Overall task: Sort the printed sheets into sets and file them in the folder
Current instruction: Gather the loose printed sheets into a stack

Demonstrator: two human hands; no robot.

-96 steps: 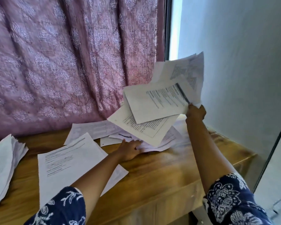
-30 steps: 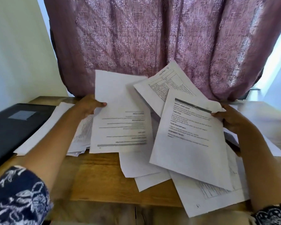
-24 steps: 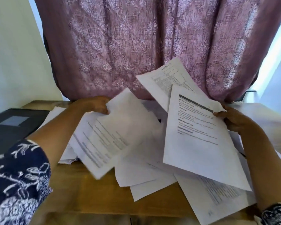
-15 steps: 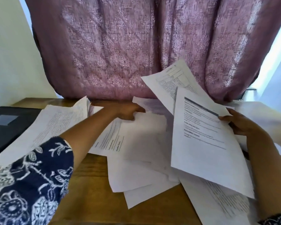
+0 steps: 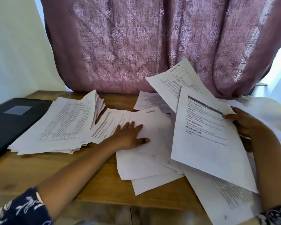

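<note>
Printed sheets lie scattered over a wooden table (image 5: pixel 44 172). A thick stack (image 5: pixel 58 125) sits at the left, partly overlapping a black folder (image 5: pixel 8 120) at the far left edge. My left hand (image 5: pixel 130 135) rests flat, fingers spread, on loose sheets (image 5: pixel 152 127) in the middle. My right hand (image 5: pixel 248 124) grips a fanned bundle of sheets (image 5: pixel 206 137) by its right edge and holds it tilted up above the table. More sheets (image 5: pixel 144 169) spread under the bundle toward the table's front edge.
A mauve patterned curtain (image 5: pixel 144 43) hangs right behind the table. White walls (image 5: pixel 15 46) flank it, with bright window light at the right. Further sheets (image 5: pixel 266 111) lie at the far right. Some sheets overhang the table's front edge.
My left hand put a sheet on the left stack, then came down flat on the loose middle sheets. The right hand kept holding its bundle up.
</note>
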